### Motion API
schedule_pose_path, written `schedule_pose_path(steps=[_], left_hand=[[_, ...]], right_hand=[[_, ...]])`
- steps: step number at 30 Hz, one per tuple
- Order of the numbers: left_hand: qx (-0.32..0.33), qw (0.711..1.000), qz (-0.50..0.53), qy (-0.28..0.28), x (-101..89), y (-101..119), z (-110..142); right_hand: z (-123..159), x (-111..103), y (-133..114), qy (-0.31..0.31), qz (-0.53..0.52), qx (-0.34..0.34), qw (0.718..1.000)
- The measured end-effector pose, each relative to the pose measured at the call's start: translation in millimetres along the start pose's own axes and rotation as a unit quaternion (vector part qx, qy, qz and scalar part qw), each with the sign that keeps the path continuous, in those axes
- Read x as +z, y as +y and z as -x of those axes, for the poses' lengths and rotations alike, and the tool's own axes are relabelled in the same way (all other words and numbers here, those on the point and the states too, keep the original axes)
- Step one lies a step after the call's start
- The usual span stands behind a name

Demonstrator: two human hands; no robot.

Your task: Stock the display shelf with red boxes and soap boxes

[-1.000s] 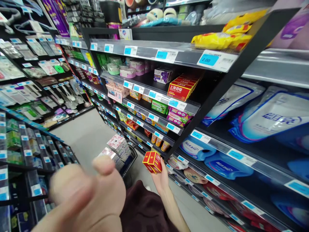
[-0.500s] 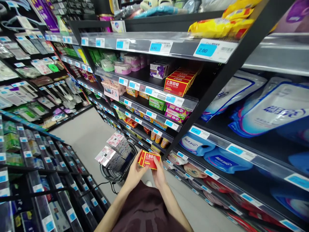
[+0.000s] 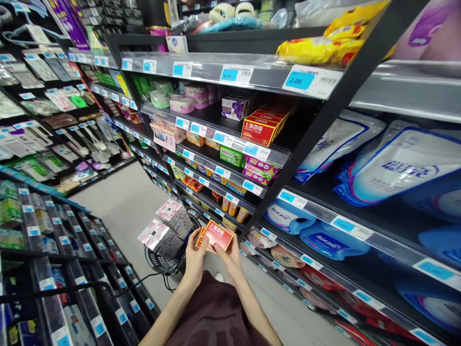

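Just below the centre of the frame I hold two small red-and-yellow boxes (image 3: 216, 235), one overlapping the other, tilted so their broad printed faces look up at me. My left hand (image 3: 196, 252) pinches them at their left end, thumb pressed over the front. My right hand (image 3: 228, 252) grips the right end and lower edge, its thumb on the face of the upper box; the fingers behind are mostly hidden, so I cannot tell how they are spread.

Just beside my left hand, a black shopping basket (image 3: 160, 263) sits low, left of centre, with stacks of pink-and-white cartons (image 3: 173, 214) rising above its rim. Black cords lie near its base on the pale floor (image 3: 111, 192). My dark maroon clothing (image 3: 216, 312) fills the bottom middle of the frame.

Above and to the right of my hands, a row of matching red boxes (image 3: 261, 127) stands on a shelf (same red and yellow as the ones I'm holding), with a purple-and-white LUX box (image 3: 234, 108) to their left. Small orange tubs (image 3: 233, 208) line a lower shelf, just above my right hand. Yellow packets (image 3: 309, 49) lie on the top shelf at upper right, and blue-and-white pouches (image 3: 396, 166) fill the shelf at the right of the frame.
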State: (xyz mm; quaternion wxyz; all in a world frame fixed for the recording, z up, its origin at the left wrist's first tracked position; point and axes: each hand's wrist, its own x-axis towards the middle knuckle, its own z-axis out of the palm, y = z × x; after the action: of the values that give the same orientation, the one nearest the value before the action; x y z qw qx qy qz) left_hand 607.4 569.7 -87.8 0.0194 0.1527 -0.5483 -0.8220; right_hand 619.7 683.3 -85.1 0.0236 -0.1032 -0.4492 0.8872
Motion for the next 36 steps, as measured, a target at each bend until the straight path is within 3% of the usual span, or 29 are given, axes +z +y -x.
schedule_pose_path(steps=[9, 15, 24, 30, 36], left_hand=[[0.016, 0.999, -0.033, 0.015, -3.0, -9, 3], [-0.014, 0.997, 0.07, 0.018, -4.5, 0, 7], [-0.08, 0.985, 0.149, 0.028, 3.0, 9, 8], [-0.081, 0.986, 0.146, 0.025, 3.1, 4, 5], [-0.08, 0.984, 0.141, 0.07, 11.9, 3, 6]], right_hand=[[-1, -9, 15, 0.049, 0.031, -0.066, 0.996], [-7, -12, 15, 0.092, -0.013, -0.08, 0.992], [-4, -14, 24, 0.047, 0.053, -0.036, 0.997], [-4, -17, 27, 0.005, 0.109, -0.019, 0.994], [-4, -19, 28, -0.018, 0.097, 0.019, 0.995]])
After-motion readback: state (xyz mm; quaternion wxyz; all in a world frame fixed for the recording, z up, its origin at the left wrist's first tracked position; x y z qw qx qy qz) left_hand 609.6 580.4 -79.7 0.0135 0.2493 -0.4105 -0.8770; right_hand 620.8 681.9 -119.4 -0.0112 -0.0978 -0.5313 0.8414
